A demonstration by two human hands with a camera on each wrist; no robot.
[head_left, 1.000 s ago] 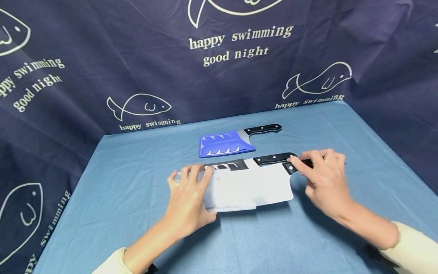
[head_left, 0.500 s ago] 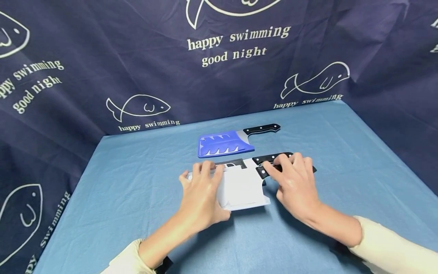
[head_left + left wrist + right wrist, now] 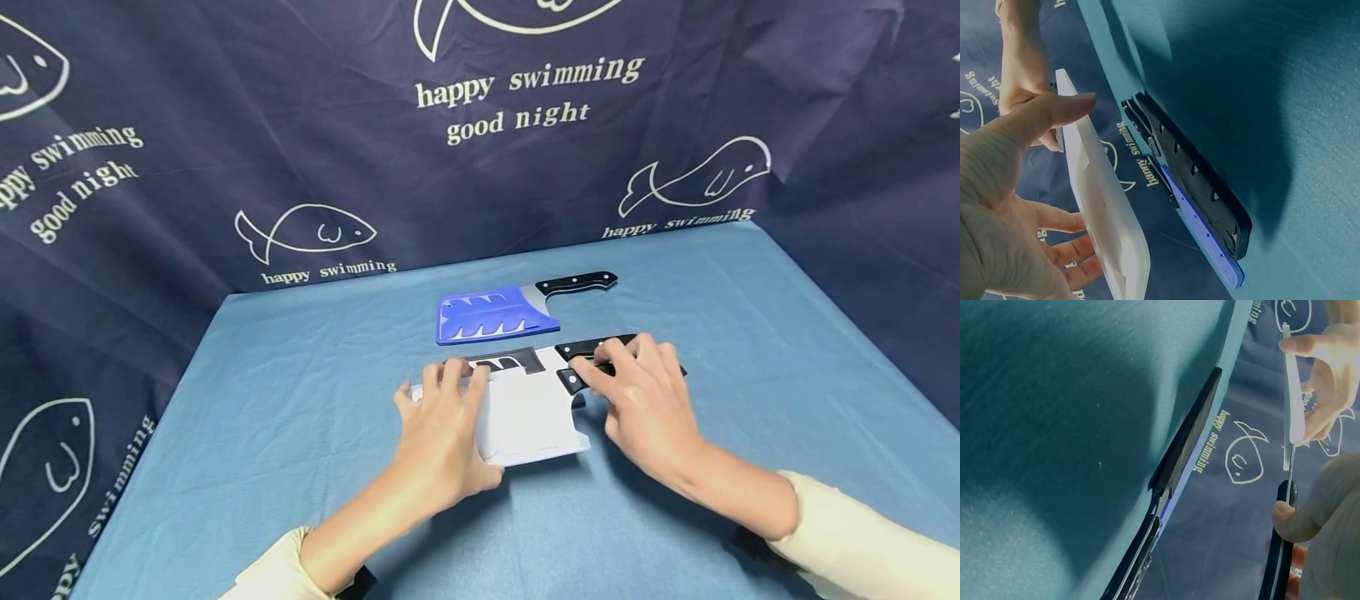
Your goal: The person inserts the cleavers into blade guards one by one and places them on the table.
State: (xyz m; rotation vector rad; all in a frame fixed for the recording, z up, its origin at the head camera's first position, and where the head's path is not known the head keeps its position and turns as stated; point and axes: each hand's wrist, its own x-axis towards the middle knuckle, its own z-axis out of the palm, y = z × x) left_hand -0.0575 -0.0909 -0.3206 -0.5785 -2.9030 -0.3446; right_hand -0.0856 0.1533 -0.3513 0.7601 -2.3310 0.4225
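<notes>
My left hand grips a white blade guard by its left end, thumb on the lower edge and fingers on the upper one. Inside this guard sits the blade of a cleaver, its black riveted handle pinched by my right hand. Both are raised off the table; the right wrist view shows the handle in line with the guard. Just behind lies a knife with a black handle in a black guard, partly hidden by the white one.
Farther back, a cleaver in a blue guard lies flat, its black handle pointing right. A blue cloth covers the table. Dark blue fabric with white fish drawings hangs behind and at the sides.
The right hand has moved left, sliding the cleaver's blade deep into the white guard. The left hand has shifted slightly right with the guard. Over the last half second both hands hardly move.
</notes>
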